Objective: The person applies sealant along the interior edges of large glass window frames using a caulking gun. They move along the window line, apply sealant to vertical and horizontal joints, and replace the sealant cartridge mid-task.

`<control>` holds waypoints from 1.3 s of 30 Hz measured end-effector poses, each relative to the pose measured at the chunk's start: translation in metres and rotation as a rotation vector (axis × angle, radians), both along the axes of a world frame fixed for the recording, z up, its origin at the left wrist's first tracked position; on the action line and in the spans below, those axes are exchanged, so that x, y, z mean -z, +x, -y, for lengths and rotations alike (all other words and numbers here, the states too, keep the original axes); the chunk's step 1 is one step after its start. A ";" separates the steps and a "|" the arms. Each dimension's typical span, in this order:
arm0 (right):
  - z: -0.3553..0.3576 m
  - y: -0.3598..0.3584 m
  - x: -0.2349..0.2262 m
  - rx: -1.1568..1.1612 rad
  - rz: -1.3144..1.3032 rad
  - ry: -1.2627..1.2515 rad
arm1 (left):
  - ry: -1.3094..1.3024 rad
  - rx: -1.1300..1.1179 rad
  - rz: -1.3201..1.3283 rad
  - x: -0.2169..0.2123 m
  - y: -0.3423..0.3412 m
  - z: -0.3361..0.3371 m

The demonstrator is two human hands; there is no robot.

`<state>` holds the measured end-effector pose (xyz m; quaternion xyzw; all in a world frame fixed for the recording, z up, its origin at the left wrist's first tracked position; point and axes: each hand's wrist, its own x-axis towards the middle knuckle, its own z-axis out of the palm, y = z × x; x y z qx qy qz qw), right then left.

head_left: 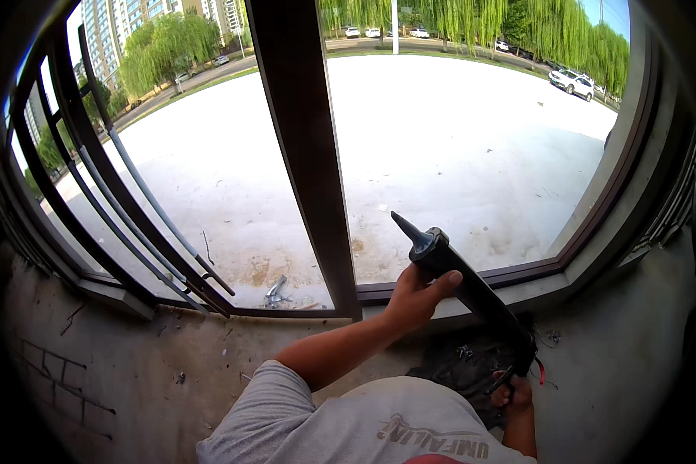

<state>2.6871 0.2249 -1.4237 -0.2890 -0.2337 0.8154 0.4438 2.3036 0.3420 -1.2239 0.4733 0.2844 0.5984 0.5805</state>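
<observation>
Slantwise, holding black caulking gun (483, 298) right of dark post (308, 155), nozzle (412, 233) toward it; curling left hand (415, 299) snugly round its front, nearer post, right hand (520, 395) round rear handle (525, 360).

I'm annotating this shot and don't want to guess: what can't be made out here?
All in the head view:
1. Left hand: the part beneath the caulking gun, hidden by its tube.
2. Right hand: its exact grip, partly hidden by the caulking gun's dark rear end.
3. Silvery object outside: too small to identify.
</observation>
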 end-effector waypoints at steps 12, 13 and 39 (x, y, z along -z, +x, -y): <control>-0.086 -0.003 -0.182 -0.053 -0.086 0.917 | 0.451 0.268 0.229 -0.138 0.007 -0.071; -0.104 -0.005 -0.192 -0.096 -0.105 0.997 | 0.470 0.253 0.224 -0.143 0.011 -0.077; -0.272 -0.009 -0.400 -0.053 -0.279 1.300 | 0.746 -0.463 -0.707 -0.297 0.072 -0.125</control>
